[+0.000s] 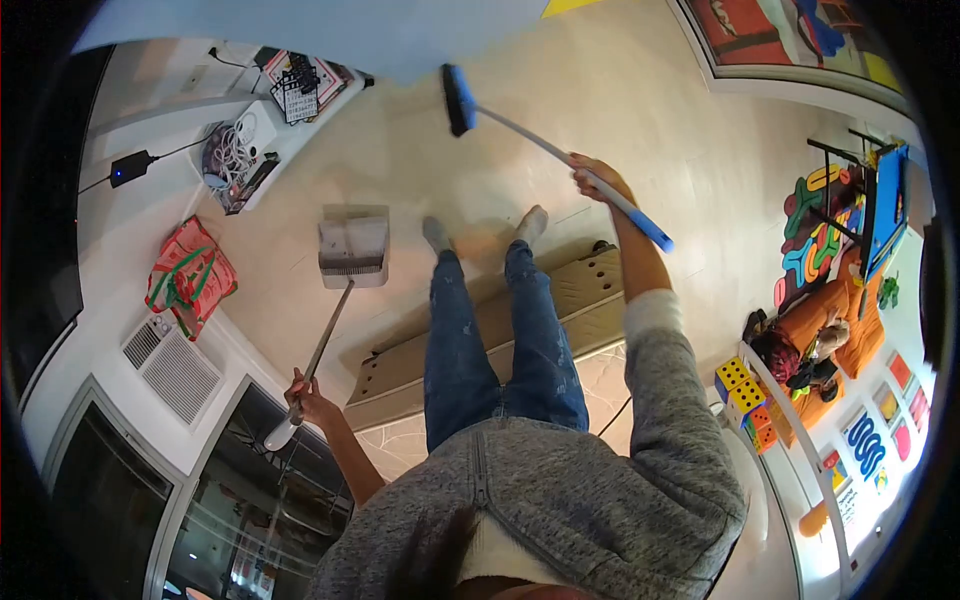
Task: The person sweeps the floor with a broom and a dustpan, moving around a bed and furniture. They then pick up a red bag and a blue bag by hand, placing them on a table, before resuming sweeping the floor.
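Note:
My left hand (313,398) is wrapped round the grey handle of a long-handled dustpan (353,240), near the handle's pale end. The pan rests on the floor left of my feet, its toothed edge toward me. In my right hand (601,180) is the handle of a broom (545,145), gripped below its blue end. The blue broom head with dark bristles (459,102) is farther out, ahead of my feet and to the right of the dustpan.
A long beige box-like piece (400,385) lies across the floor behind my feet. At left are a red and green bag (192,275) and a white shelf unit (335,108) with cables. Big dice (745,392) and a colourful rug (812,240) are at right.

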The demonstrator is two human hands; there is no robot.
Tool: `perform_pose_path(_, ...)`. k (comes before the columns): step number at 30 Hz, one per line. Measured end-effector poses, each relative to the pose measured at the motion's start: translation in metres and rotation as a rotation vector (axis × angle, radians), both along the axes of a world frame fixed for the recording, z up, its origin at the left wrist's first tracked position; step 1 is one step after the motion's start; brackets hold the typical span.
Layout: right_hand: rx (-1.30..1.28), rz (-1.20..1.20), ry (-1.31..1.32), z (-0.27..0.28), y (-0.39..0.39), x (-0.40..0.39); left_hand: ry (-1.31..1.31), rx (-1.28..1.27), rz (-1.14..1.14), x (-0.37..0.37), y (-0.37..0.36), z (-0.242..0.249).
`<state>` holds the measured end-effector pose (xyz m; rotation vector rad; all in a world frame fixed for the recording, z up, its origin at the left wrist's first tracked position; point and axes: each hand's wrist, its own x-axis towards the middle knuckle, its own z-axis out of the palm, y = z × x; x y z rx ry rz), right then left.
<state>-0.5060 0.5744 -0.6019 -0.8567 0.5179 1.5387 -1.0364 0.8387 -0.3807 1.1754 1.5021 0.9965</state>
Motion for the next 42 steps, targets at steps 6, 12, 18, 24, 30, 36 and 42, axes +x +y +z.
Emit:
perform_pose_path(6,-0.309,0.003,-0.293,0.043,-0.124,-0.008,0.065,0.007,-0.056,0.03,-0.011,0.015)
perform_pose_path(12,-0.494,0.244,-0.419,0.159,-0.134,-0.169,0.025,-0.039,0.019,0.046,-0.018,0.018)
perform_pose_path(18,-0.206,0.441,-0.301,0.051,-0.126,-0.212,0.074,-0.028,0.124,0.072,-0.042,0.022)
perform_pose_path(24,-0.197,0.404,-0.266,0.02,-0.196,-0.124,0.138,0.002,0.034,0.092,-0.054,0.019)
perform_pose_path(30,-0.605,0.29,-0.472,0.093,-0.274,-0.029,0.009,-0.047,0.019,0.108,-0.058,0.001)
perform_pose_path(36,-0.441,0.126,-0.774,0.112,-0.197,-0.087,0.054,-0.059,-0.081,0.132,-0.071,-0.014)
perform_pose_path(42,-0.07,0.366,-0.921,-0.011,-0.004,-0.051,0.021,-0.11,-0.03,0.184,-0.07,-0.023)
